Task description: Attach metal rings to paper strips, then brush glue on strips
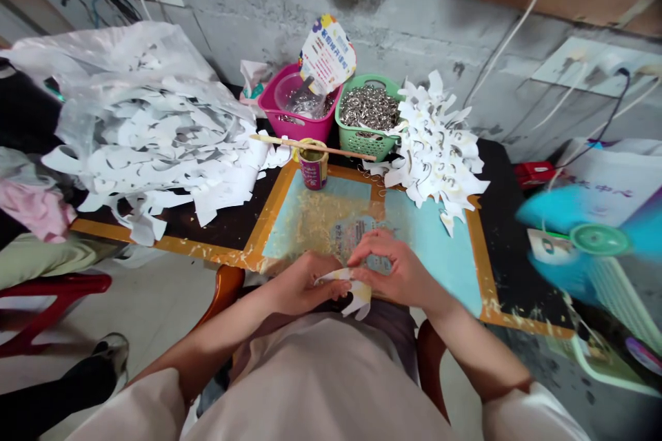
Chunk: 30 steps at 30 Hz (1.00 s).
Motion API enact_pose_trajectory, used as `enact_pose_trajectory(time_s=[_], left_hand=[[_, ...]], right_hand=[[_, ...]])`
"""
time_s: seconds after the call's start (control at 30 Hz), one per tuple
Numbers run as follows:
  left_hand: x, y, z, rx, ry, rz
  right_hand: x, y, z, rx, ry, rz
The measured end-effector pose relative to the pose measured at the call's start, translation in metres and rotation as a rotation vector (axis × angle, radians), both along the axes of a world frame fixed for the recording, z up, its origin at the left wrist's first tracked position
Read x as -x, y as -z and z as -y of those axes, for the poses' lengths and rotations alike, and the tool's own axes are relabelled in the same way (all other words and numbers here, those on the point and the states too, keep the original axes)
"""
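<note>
A white cut-out piece (360, 298) with a curved opening is pinched between my two hands at the table's near edge. My left hand (309, 281) is closed on its left end, thumb on top. My right hand (392, 267) grips the upper right part with thumb and bent fingers. Just beyond lies a light blue work mat (439, 251), edged with brown tape and smeared with yellowish residue. A small purple cup (313, 176) with a yellowish rim stands at the mat's far edge, a thin wooden stick (341, 151) resting across it.
A heap of white cut-outs (170, 151) in clear plastic lies left. Pink (294, 125) and green (365, 141) baskets hold small metal parts. Right of them is a pile of white pieces (439, 145). A blue fan (600, 238) blurs at far right; someone's shoe (114, 351) shows lower left.
</note>
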<state>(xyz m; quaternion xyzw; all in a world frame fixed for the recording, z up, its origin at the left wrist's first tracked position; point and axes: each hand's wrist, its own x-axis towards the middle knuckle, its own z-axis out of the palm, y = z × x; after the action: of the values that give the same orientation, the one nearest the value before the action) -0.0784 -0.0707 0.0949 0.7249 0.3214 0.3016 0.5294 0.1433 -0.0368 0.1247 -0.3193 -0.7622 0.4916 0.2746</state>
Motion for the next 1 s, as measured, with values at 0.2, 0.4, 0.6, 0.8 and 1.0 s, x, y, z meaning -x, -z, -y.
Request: enact_pose_trajectory(time_s=[0.2,0.4,0.6,0.8,1.0], left_hand=[[0.000,0.002,0.001,-0.028,-0.002,-0.020],[0.000,0.010,0.009,0.107,-0.050,0.108],[0.002,0.016,0.009,0.101,-0.099,0.103],[0.000,0.012,0.011,-0.026,-0.139,0.001],[-0.001,0.008,0.012,-0.057,-0.180,-0.002]], right_hand=[[0.016,0.013,-0.001,0.166,0.164,-0.115],[-0.032,0.011,-0.051,0.192,0.783,-0.649],[-0.026,0.000,-0.032,0.058,0.460,-0.412],[0.013,0.006,0.009,0.135,0.090,-0.109],[0.027,0.023,0.022,-0.093,0.192,-0.252]])
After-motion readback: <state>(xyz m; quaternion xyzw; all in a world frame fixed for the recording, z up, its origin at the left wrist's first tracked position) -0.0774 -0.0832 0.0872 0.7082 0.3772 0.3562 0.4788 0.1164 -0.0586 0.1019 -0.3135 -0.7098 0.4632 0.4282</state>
